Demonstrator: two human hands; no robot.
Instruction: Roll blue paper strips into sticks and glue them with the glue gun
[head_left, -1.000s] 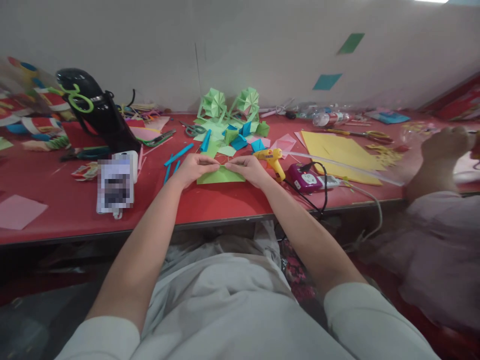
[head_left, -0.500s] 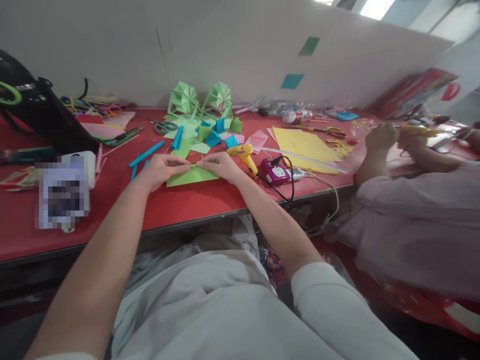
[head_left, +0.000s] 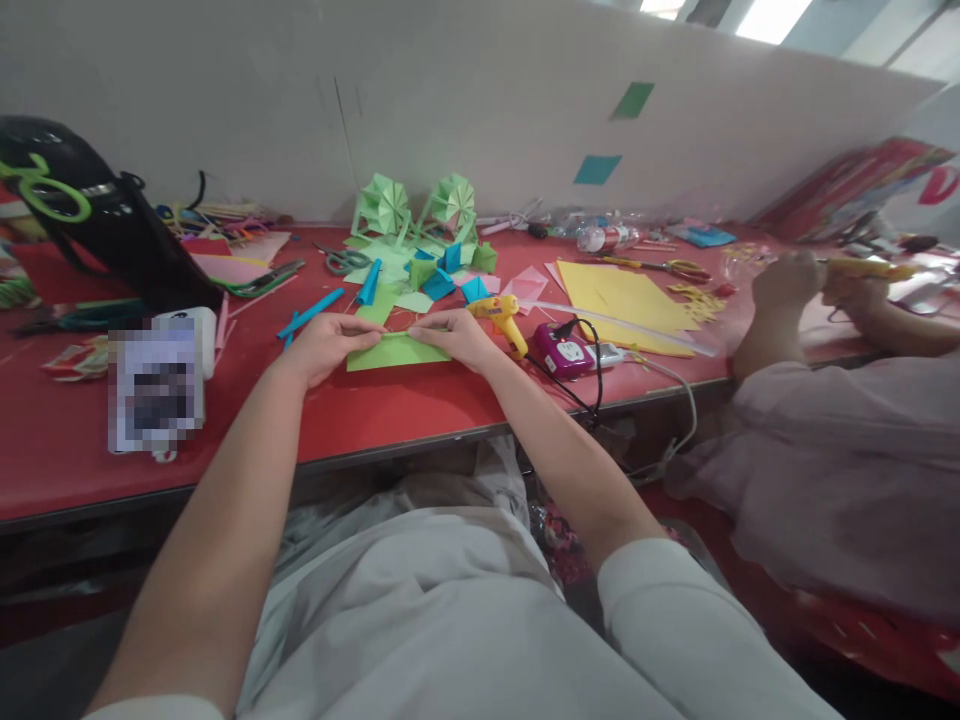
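Observation:
A sheet of light green paper (head_left: 397,355) lies near the front edge of the red table, its far edge curled into a thin roll. My left hand (head_left: 322,345) pinches the left end of that roll between thumb and fingers. At the right end, my right hand (head_left: 459,338) is closed on the same edge, thumb and fingertips together. Just right of my right hand lies a yellow glue gun (head_left: 506,322). Blue paper tubes (head_left: 319,306) rest beyond my left hand. Folded blue paper pieces (head_left: 439,285) and green scraps lie past the sheet.
Two green folded-paper models (head_left: 384,207) stand by the wall. A purple power socket (head_left: 562,353) with cables sits right of the glue gun, near yellow paper (head_left: 611,295). A phone (head_left: 161,385) and black container (head_left: 105,220) stand left. At right, a co-worker's hand (head_left: 859,300) holds another glue gun.
The whole view has shifted slightly, so things appear a little further right and lower. Both my hands stay on the green paper's rolled edge, with little visible movement.

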